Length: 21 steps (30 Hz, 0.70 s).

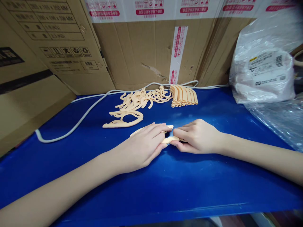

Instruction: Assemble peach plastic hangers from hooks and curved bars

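Just above the blue tabletop, both hands meet at a cream plastic folding-hanger piece (170, 139). My left hand (145, 146) is closed over its left part, and the thumb and fingers cover most of it. From the other side my right hand (197, 137) pinches the right end between thumb and bent fingers. A pale tip of the piece (169, 127) shows past the left fingertips. Behind the left hand lies an assembled-looking folded hanger (123, 123). Farther back are a loose pile of curved hanger parts and hooks (137, 100) and a neat row of curved hanger arms (183, 96).
A white cable (81, 119) loops over the blue table (165, 195) on the left and along the back. Cardboard boxes (146, 47) wall off the back and left side. At right sits a clear plastic bag with a label (265, 75), its loose film spread on the table.
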Each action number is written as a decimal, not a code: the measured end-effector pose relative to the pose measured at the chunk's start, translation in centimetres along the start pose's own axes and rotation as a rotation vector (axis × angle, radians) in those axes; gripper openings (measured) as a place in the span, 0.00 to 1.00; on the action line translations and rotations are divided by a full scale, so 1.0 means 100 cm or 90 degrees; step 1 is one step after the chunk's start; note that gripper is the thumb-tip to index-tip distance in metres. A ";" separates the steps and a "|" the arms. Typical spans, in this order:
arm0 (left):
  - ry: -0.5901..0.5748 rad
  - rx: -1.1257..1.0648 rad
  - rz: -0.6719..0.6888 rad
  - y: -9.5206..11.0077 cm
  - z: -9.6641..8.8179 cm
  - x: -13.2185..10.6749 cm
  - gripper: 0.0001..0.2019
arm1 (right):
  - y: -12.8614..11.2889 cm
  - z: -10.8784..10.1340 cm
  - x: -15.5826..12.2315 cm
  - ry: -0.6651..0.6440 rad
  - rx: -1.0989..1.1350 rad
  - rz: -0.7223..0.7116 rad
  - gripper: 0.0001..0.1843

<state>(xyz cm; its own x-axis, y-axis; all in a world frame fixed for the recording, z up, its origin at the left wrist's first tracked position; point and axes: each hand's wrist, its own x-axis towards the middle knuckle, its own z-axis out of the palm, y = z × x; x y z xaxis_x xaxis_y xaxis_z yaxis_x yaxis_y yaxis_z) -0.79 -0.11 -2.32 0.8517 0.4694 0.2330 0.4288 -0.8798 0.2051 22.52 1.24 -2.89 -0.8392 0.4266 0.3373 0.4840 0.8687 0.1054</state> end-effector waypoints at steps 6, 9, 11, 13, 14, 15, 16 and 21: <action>-0.014 -0.132 -0.089 -0.001 -0.007 0.002 0.12 | -0.003 0.000 0.001 0.054 -0.017 -0.094 0.23; -0.001 -0.160 -0.119 -0.006 -0.008 0.002 0.10 | -0.005 0.000 0.000 0.092 -0.023 -0.139 0.25; 0.009 -0.171 -0.129 -0.008 -0.007 0.003 0.08 | -0.005 0.000 -0.001 0.107 -0.020 -0.148 0.26; 0.018 -0.186 -0.139 -0.010 -0.007 0.004 0.08 | -0.005 0.000 -0.001 0.112 -0.017 -0.151 0.26; 0.022 -0.191 -0.145 -0.010 -0.007 0.004 0.08 | -0.005 0.000 -0.001 0.114 -0.014 -0.151 0.26; 0.028 -0.192 -0.149 -0.010 -0.006 0.004 0.08 | -0.005 0.000 0.000 0.116 -0.012 -0.151 0.26; 0.035 -0.188 -0.150 -0.011 -0.006 0.005 0.08 | -0.005 0.000 0.000 0.118 -0.011 -0.151 0.26; 0.085 -0.145 -0.131 -0.012 -0.006 0.005 0.07 | -0.003 -0.002 0.001 0.116 -0.008 -0.140 0.27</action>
<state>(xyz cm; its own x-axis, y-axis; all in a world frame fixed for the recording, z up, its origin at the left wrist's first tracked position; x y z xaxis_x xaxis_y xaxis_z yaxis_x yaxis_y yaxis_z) -1.11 1.25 -1.84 0.7004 0.6548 0.2841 0.4967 -0.7330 0.4647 22.29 0.97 -2.72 -0.8666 0.1755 0.4672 0.2995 0.9317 0.2055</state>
